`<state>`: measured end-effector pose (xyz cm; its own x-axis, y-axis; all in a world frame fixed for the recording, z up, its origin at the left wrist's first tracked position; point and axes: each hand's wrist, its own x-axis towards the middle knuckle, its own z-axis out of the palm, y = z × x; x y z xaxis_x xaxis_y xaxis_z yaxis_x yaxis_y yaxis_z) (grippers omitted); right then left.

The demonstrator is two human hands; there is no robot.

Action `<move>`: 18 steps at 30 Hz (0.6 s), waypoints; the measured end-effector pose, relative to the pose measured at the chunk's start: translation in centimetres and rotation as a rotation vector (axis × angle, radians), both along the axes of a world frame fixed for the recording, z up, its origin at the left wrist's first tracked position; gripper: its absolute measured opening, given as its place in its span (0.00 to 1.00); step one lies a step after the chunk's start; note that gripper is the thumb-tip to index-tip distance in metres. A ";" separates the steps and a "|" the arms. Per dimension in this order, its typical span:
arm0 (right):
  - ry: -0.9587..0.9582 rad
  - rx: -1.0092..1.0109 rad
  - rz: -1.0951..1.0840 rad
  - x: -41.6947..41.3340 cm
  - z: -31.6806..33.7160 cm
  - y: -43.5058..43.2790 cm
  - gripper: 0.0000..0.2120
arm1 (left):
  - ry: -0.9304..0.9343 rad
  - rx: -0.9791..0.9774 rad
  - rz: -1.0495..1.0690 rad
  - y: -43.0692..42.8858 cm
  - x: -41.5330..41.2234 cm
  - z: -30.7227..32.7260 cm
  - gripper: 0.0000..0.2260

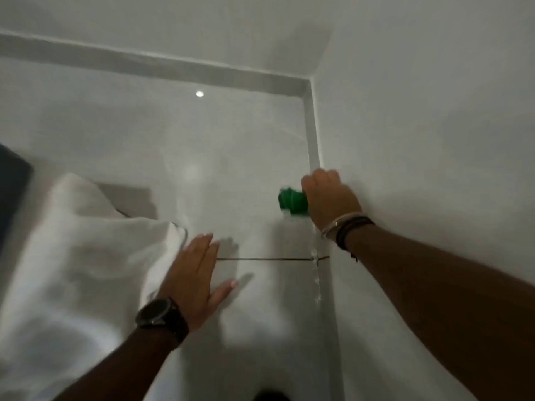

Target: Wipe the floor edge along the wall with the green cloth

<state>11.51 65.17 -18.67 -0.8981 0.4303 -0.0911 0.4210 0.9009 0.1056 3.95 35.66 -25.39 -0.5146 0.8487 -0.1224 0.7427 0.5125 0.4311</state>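
Right hand [328, 198] fisted on green cloth [291, 201] at skirting [314, 140].

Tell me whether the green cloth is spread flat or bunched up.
Bunched up: the green cloth shows only as a small crumpled wad sticking out of the closed right hand beside the white wall's base.

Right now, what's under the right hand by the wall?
The green cloth, bunched in the right hand, sticks out on its left side, on the floor edge. The floor beneath is covered.
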 end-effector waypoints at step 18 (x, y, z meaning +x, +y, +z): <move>-0.275 -0.037 -0.162 -2.7 -21.7 5.8 0.27 | 0.186 -0.137 0.003 5.0 -3.6 -19.1 0.48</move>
<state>8.78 70.99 -40.35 -0.7579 0.5577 -0.3385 0.5195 0.8298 0.2039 0.32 40.68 -44.50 -0.5414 0.8292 -0.1388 0.8014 0.5589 0.2128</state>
